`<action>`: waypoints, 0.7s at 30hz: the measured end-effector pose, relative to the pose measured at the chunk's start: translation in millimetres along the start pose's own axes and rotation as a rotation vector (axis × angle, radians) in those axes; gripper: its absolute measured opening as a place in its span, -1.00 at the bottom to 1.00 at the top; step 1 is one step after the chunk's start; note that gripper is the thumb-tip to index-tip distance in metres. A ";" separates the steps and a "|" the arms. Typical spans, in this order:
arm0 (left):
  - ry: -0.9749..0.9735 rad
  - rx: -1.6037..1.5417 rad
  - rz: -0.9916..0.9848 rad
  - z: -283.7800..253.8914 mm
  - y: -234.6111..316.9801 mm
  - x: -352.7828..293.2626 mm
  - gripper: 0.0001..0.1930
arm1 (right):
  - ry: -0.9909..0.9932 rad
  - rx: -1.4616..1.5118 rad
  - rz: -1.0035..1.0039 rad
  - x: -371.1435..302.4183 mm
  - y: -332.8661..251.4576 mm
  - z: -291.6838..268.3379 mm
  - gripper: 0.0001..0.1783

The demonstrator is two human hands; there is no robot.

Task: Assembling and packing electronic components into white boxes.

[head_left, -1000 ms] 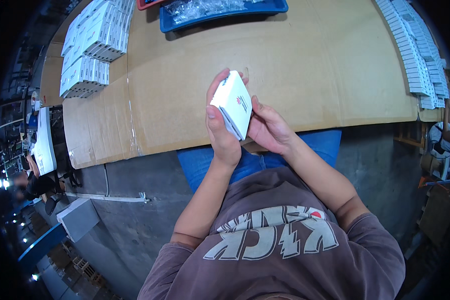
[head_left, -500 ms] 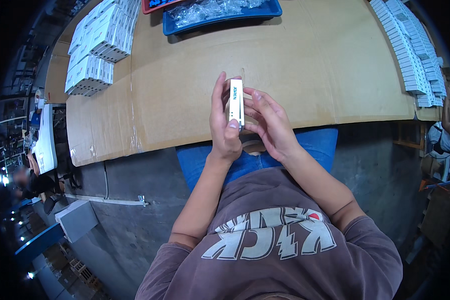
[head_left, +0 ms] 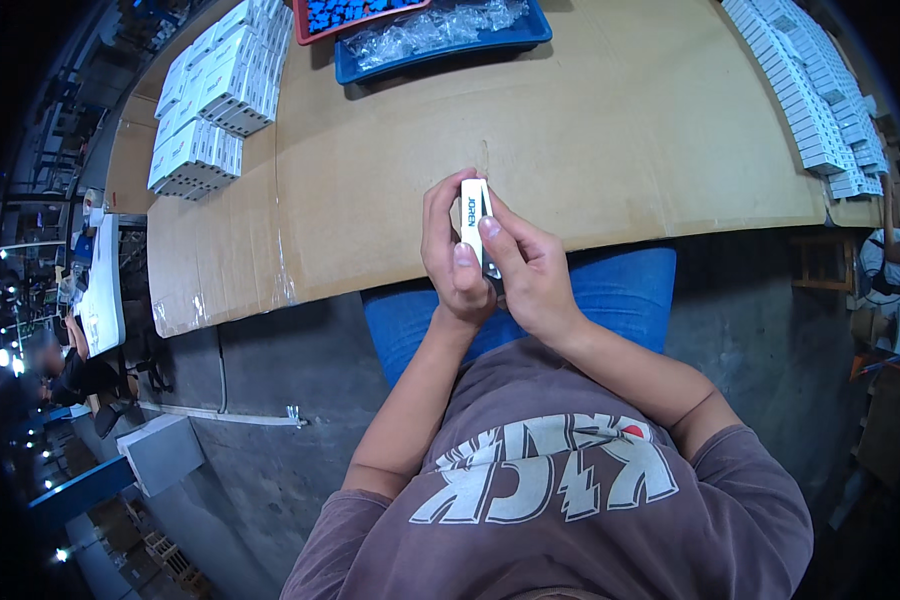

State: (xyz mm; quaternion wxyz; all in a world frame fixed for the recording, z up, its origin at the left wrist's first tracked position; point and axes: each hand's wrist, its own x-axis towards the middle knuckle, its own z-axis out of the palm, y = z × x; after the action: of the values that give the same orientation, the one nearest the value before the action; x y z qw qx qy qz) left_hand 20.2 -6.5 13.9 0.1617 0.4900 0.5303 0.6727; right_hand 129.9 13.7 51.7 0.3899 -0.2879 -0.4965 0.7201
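Observation:
A small white cardboard box [head_left: 472, 212] with dark lettering is held upright at the table's near edge, close to my lap. My left hand [head_left: 452, 268] wraps round its left side, thumb across the face and fingers behind. From the right, my right hand [head_left: 542, 275] presses its thumb on the box's right edge, its other fingers mostly hidden behind. A narrow dark gap shows along that edge, where a side panel stands slightly apart. The inside of the box cannot be made out.
Stacked white boxes [head_left: 215, 85] stand at the table's far left, more white boxes [head_left: 805, 95] at the far right. A blue tray [head_left: 450, 62] of clear plastic pieces and a red tray [head_left: 305, 36] of blue pieces sit at the back. Another person [head_left: 70, 365] is at far left.
My right hand has closed in from the right, and its thumb now presses on the box's edge. The box has come slightly nearer to me, still in my left hand.

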 end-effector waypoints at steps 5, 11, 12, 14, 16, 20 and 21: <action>-0.009 -0.104 -0.031 -1.7 9.0 -2.4 -0.14 | 0.000 -0.072 -0.087 -7.5 -2.0 2.3 -0.41; -0.107 0.107 0.106 -5.5 11.1 6.7 0.03 | -0.121 0.016 0.018 3.0 -13.1 -12.8 -0.32; -0.132 0.197 0.200 -8.0 11.2 6.6 0.10 | -0.126 0.015 0.017 4.1 -18.0 -16.6 -0.32; -0.141 0.234 0.136 -10.8 13.0 3.0 0.21 | -0.180 0.008 0.171 6.8 -29.0 -23.3 -0.29; -0.007 -0.203 -0.250 -3.5 18.6 1.5 0.18 | -0.201 0.022 0.133 8.3 -28.6 -28.9 -0.20; 0.054 -0.648 -0.653 -12.4 18.5 12.0 -0.09 | -0.235 -0.949 -0.521 18.3 -31.2 -42.2 0.04; -0.007 -0.617 -0.694 -9.4 26.5 15.8 -0.15 | -0.265 -0.946 -0.597 25.8 -24.5 -48.1 0.02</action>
State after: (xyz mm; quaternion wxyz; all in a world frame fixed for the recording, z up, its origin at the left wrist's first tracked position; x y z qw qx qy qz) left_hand 13.0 -10.2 45.1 0.5173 0.2147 0.4377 0.7034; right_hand 161.5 64.2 57.6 0.3396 -0.1857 -0.8690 0.3084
